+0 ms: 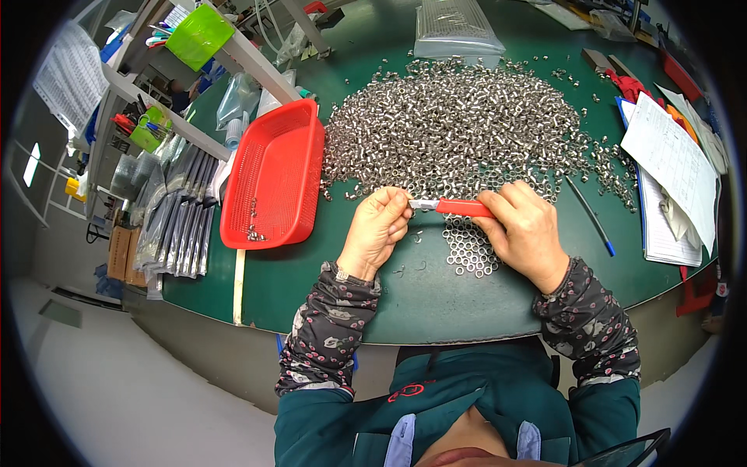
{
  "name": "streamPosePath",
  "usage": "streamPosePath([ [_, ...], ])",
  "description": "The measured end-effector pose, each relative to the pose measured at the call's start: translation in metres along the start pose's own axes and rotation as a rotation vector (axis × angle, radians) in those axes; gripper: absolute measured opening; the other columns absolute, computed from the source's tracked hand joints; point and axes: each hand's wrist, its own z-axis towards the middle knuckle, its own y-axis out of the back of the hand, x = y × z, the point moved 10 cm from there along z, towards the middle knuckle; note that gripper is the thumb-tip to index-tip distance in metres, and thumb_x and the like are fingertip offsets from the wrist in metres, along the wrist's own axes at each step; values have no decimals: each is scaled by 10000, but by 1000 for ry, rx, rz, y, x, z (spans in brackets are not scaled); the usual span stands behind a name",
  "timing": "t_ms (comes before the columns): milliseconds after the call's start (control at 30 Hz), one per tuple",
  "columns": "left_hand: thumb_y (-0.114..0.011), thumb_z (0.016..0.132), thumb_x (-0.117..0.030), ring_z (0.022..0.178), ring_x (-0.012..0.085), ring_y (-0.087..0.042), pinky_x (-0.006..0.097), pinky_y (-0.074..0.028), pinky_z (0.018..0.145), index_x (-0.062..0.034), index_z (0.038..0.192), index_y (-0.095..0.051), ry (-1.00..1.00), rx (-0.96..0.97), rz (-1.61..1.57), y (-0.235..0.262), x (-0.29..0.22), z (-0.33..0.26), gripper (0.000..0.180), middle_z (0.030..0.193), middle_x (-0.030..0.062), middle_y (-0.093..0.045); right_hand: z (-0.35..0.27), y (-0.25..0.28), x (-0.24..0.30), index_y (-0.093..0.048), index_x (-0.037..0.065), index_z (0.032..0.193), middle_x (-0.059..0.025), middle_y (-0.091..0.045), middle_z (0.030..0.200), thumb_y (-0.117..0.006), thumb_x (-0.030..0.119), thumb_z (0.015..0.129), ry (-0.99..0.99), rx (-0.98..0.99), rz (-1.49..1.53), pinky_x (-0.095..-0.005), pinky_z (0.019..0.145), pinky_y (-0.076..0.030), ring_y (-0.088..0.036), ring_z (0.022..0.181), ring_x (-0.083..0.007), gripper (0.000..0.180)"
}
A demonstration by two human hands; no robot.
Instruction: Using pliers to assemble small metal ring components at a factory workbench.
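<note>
Over the green table [373,303], my right hand [531,232] is closed around the red handle of a utility knife [461,207]. Its metal end points left and meets the fingertips of my left hand [373,233]. The left thumb and index finger are pinched together there; whatever small piece lies between them is hidden. Just beyond both hands spreads a large heap of small metal rings [459,124]. A flat single layer of rings [471,251] lies below the knife, beside my right hand. A few thin shavings [419,233] are scattered near my left hand.
A red plastic basket [274,167] with a few metal pieces inside stands left of the heap. A blue-capped pen [597,222] and papers on a clipboard [669,163] lie at the right. Clear plastic bags [457,31] sit at the back; wrapped dark parts [180,222] line the left edge.
</note>
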Motion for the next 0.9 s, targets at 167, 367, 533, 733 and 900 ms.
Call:
streamPosePath([
  [167,-507,891,-211,436,15,-311,140,-234,366,-38,833,-543,14,-19,-3,-1,2,0,186,689,26,-516,1,8,-1,-576,43,831,-69,-500,666,-681,119,656,14,-76,-8,-334,524,-403,-490,602,-241,217],
  [367,-435,918,-293,438,25,-298,141,-222,343,-54,817,-522,21,-53,-19,2,0,-1,274,704,38,-489,-1,4,-9,-577,44,829,-70,-514,670,-678,133,672,-55,-75,63,-339,527,-409,-503,605,-241,206],
  [533,-410,924,-323,438,28,-294,141,-218,338,-55,822,-501,82,-48,-87,2,6,0,301,708,34,-460,-1,4,-10,-581,51,825,-68,-510,664,-677,161,680,-62,-61,73,-341,524,-415,-514,615,-235,206],
  [733,-431,915,-337,417,25,-287,148,-210,339,-52,811,-497,134,-59,-137,3,11,0,311,684,20,-450,-1,1,-10,-581,49,821,-69,-514,667,-676,161,678,-55,-32,86,-343,526,-414,-513,615,-239,205],
  [900,-432,913,-350,413,26,-281,151,-205,338,-58,799,-493,169,-69,-126,6,13,-1,319,675,18,-445,-1,0,-10,-583,50,817,-69,-513,660,-679,161,673,-61,-19,89,-346,527,-414,-514,615,-239,206],
])
